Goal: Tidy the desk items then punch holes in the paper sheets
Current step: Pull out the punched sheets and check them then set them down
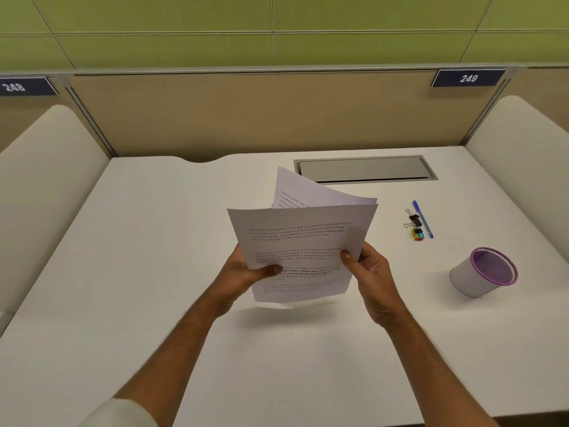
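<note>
Both the left hand point(246, 274) and right hand point(368, 269) pinch the paper sheets point(300, 251) between them.

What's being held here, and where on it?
Both hands hold the white printed paper sheets above the white desk: left hand pinches the lower left edge, right hand the lower right edge, thumbs on the front.

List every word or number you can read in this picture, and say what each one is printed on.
"249": white digits on the dark plate on the partition, upper right.
"248": white digits on the dark plate at the left edge.
Paper sheets, held by the left hand and right hand: printed paragraphs, too small and blurred to read.
</note>
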`<state>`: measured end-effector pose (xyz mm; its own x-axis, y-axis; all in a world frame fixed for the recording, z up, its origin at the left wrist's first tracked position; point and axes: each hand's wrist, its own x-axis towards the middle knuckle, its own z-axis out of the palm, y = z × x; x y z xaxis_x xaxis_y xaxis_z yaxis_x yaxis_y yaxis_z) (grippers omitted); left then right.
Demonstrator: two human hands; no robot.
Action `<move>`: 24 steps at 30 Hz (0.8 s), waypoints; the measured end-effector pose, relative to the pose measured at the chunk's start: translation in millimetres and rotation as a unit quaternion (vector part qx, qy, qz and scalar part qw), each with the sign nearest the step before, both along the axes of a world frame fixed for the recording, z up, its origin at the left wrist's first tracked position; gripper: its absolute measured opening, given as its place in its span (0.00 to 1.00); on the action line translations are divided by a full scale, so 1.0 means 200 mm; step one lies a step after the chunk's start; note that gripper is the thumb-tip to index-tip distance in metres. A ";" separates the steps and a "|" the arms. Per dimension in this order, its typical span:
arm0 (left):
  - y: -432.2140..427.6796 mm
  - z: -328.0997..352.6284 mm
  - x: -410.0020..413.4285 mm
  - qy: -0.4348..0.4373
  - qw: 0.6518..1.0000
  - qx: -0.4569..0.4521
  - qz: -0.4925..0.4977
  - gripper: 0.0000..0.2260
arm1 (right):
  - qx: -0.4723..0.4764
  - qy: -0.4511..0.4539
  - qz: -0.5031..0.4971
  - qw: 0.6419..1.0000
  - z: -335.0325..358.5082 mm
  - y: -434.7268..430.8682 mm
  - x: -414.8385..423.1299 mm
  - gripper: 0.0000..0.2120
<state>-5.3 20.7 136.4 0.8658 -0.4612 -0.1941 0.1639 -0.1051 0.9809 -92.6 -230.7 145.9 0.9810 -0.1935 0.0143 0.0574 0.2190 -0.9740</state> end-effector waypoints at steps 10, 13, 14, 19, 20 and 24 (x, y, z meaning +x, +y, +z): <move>0.01 -0.03 0.01 -0.001 1.000 -0.017 0.010 0.31 | 0.006 -0.005 0.009 1.000 0.03 0.00 0.00 0.15; 0.01 -0.03 0.01 -0.035 0.998 -0.006 0.045 0.24 | 0.011 -0.011 0.000 1.000 0.03 0.01 0.02 0.14; 0.00 -0.03 0.00 -0.038 0.998 -0.009 0.058 0.22 | 0.007 -0.011 -0.006 1.000 0.03 0.02 0.03 0.14; -0.02 -0.03 -0.01 -0.017 0.990 -0.045 0.133 0.13 | -0.015 -0.013 -0.036 0.999 0.02 0.07 0.06 0.14; -0.02 -0.03 -0.01 -0.019 0.989 -0.043 0.140 0.13 | -0.011 -0.014 -0.044 0.999 0.02 0.08 0.06 0.14; -0.01 -0.03 -0.02 -0.033 0.988 -0.039 0.146 0.10 | 0.001 -0.010 -0.072 0.997 0.01 0.12 0.07 0.13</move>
<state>-9.8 17.9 130.1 0.9739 -0.2003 -0.1071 0.1119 0.0128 0.9936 -77.8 -206.9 147.4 0.9423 -0.3332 0.0329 0.1081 0.2097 -0.9718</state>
